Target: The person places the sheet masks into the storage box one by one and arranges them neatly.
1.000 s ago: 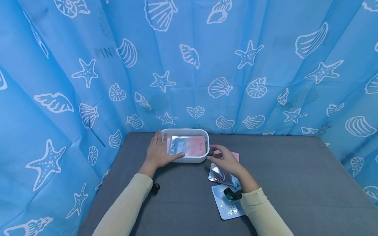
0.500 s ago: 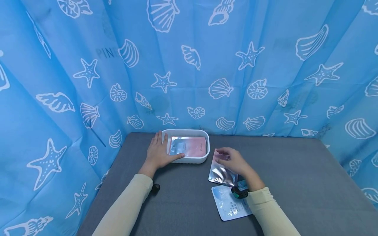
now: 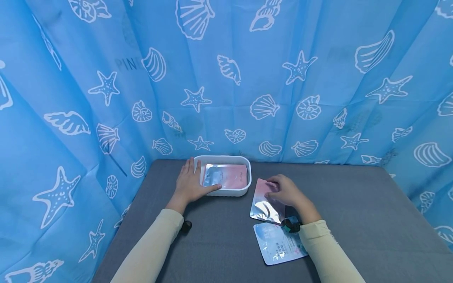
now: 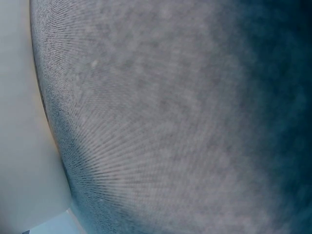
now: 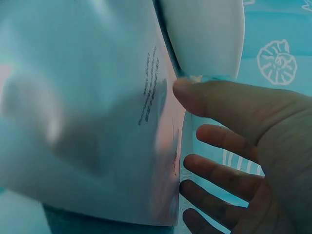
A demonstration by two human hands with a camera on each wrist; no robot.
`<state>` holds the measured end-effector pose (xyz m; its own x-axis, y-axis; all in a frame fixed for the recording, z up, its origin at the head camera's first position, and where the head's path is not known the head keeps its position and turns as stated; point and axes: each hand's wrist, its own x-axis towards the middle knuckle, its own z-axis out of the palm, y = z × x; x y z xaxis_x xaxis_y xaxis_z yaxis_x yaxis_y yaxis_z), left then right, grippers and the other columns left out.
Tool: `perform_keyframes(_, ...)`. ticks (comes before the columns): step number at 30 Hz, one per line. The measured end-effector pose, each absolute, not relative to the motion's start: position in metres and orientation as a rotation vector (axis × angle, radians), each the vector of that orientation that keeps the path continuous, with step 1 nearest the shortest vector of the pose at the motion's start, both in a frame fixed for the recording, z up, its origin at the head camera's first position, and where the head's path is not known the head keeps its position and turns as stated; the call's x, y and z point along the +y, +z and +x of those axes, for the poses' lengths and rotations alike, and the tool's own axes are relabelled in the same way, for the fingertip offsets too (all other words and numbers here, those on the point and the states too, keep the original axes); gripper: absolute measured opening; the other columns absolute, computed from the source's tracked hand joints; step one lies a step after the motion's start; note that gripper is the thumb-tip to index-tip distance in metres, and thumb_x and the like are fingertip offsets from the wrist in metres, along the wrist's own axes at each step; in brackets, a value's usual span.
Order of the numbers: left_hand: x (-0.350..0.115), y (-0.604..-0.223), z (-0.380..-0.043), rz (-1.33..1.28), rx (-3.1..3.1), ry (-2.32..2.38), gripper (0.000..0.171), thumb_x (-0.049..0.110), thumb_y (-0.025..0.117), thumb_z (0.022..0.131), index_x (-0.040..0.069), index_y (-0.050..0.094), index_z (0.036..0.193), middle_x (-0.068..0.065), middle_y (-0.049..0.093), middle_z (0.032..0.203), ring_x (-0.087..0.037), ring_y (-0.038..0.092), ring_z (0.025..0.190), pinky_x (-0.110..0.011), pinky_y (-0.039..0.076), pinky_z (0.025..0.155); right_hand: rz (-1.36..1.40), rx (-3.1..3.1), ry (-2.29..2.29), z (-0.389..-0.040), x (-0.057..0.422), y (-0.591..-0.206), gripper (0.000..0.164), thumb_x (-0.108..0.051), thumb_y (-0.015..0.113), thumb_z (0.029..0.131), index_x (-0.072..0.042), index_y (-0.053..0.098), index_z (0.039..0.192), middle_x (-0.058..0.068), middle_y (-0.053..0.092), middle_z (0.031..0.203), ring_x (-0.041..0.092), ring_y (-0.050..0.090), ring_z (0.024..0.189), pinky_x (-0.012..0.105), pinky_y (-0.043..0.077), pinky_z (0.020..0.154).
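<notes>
My left hand [image 3: 189, 182] rests on the left end of a white tray [image 3: 249, 173], fingers spread straight and thumb along its front rim. Inside the tray lies a pink and silver flat foil packet [image 3: 230, 175], of the sheet mask kind. To the tray's right is another pink and silver packet [image 3: 263, 198] on the table. My right hand [image 3: 288, 192] is at that packet's far right edge. In the right wrist view, the thumb tip comes right at the packet's edge, and the loosely bent fingers are spread beside it. The left wrist view shows mostly grey cloth [image 4: 146, 112].
A pale blue packet [image 3: 279, 245] lies nearer me, partly under the right wrist and the near end of the pink and silver packet. Grey cloth covers the table [image 3: 354, 212]. A blue curtain [image 3: 226, 118] with shell prints hangs behind and at both sides.
My right hand has moved from the tray's right end rightward and toward me, over the pink and silver packet to its right edge, uncovering more of it. The left hand and tray have stayed put.
</notes>
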<state>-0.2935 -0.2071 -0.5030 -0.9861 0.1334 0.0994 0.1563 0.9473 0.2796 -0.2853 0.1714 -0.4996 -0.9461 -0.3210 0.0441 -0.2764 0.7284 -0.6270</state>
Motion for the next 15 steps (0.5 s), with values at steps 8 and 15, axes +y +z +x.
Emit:
perform_keyframes(8, -0.2076, -0.5024, -0.2938, -0.231, -3.013, -0.462, 0.142, 0.103, 0.05, 0.073, 0.006, 0.013, 0.171, -0.021, 0.004, 0.179, -0.039, 0.003, 0.167, -0.056, 0.013, 0.134, -0.483, 2.854, -0.949, -0.2839, 0.1709, -0.4977, 0.054, -0.018, 0.087, 0.089, 0.0, 0.067, 0.136, 0.023, 0.064, 0.134, 0.043, 0.06, 0.127, 0.063, 0.05, 0.11)
perform_keyframes(15, -0.2077, -0.5048, -0.2954, -0.229, -3.027, -0.444, 0.143, 0.104, 0.047, 0.073, 0.007, 0.011, 0.171, -0.02, 0.002, 0.179, -0.039, 0.001, 0.167, -0.056, 0.012, 0.134, -0.436, 2.843, -0.91, -0.2833, 0.1696, -0.4936, 0.051, -0.017, 0.087, 0.089, -0.005, 0.069, 0.135, 0.023, 0.062, 0.137, 0.045, 0.057, 0.131, 0.065, 0.048, 0.111)
